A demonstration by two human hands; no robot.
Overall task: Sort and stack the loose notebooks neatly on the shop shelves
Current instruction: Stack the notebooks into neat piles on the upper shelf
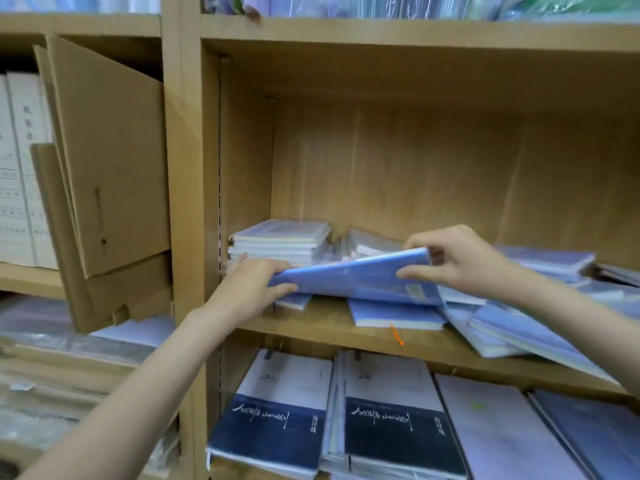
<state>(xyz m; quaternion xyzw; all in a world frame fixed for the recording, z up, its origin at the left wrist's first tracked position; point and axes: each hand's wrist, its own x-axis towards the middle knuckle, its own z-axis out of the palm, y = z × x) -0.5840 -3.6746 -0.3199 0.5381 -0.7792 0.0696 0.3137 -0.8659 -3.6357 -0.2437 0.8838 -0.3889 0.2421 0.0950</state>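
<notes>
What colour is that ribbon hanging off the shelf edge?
Orange ribbon, clearest in the head view.

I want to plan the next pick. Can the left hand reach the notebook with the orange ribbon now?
Probably not yet. The left hand and the right hand both hold the blue notebook, which hangs tilted just above the ribbon notebook. Once that is set down, the shelf front leaves the way open.
</notes>
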